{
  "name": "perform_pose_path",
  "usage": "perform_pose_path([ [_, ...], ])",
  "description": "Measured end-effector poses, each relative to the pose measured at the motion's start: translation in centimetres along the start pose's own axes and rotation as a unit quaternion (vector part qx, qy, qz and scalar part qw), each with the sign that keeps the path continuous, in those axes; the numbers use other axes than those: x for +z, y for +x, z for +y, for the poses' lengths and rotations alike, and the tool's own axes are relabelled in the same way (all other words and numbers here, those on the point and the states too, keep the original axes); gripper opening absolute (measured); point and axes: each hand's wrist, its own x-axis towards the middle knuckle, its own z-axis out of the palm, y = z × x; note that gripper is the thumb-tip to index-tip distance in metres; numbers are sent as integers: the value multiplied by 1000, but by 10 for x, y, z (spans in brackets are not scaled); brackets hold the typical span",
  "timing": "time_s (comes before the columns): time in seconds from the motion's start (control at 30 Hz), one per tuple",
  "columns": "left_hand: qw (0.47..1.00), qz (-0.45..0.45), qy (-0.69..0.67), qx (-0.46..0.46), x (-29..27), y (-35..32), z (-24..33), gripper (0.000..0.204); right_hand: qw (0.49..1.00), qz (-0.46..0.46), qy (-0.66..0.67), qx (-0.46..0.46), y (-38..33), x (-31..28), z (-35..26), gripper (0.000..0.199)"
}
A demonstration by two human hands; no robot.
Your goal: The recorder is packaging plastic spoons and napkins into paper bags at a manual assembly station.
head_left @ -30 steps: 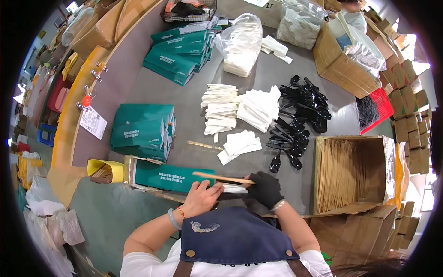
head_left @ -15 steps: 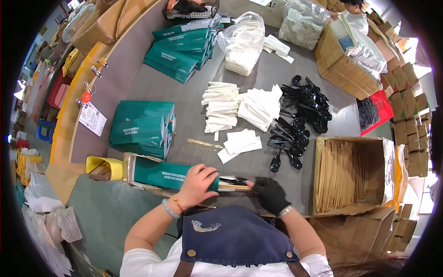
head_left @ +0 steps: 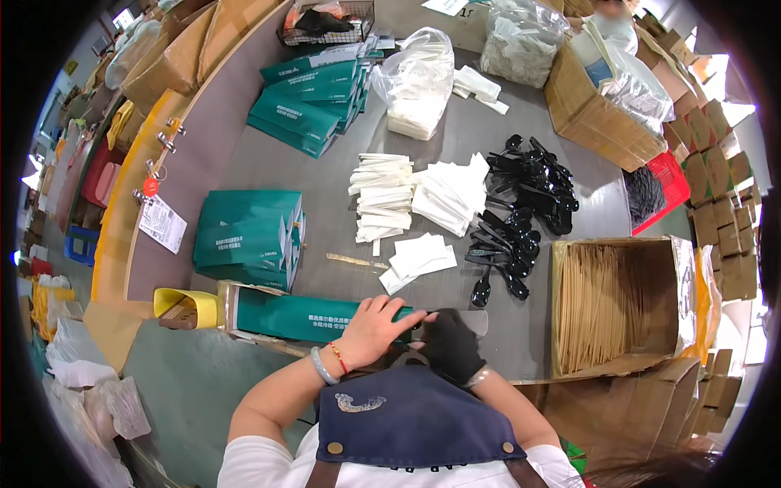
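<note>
A long green printed paper sleeve [head_left: 289, 315] lies along the table's near edge, its left end against a small cardboard holder [head_left: 228, 305]. My bare left hand [head_left: 373, 332] grips the sleeve near its right end, fingers across the top. My right hand [head_left: 450, 348], in a black glove with bare fingertips, is closed at that same end, close to my left fingertips. What it pinches is hidden. Beyond my hands lie loose white napkins [head_left: 419, 259], stacked white paper packets [head_left: 382, 195] and a heap of black plastic spoons [head_left: 508, 244].
Green sleeves are stacked at left [head_left: 244, 236] and far left [head_left: 301, 106]. A cardboard box of wooden sticks [head_left: 602, 309] stands at right. Farther back are a bag of white packets [head_left: 419, 85] and another carton [head_left: 598, 106]. A yellow container [head_left: 187, 307] sits at the near left.
My right hand has moved left to the sleeve's end, and the sticks and black spoon that jutted out are no longer visible. My left hand has shifted right along the sleeve.
</note>
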Motion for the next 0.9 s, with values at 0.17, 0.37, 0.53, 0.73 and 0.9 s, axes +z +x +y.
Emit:
perform_pose_path([
  [0.17,978,-203,40,-9,-10,18,5,49,957,-43,-277,-73,8,-26,-18,62],
  [0.37,990,-102,100,-18,-110,3,-30,35,969,80,-230,-46,-18,-64,-2,59],
  [0.53,966,43,94,-236,-132,-61,-101,102,963,76,-258,14,-26,-53,12,58],
  [0.73,904,5,92,-418,-88,-62,-139,124,957,98,-273,20,-24,-33,21,56],
  [0.9,895,60,100,-430,-74,11,-200,126,947,158,-281,-3,-21,-28,24,52],
])
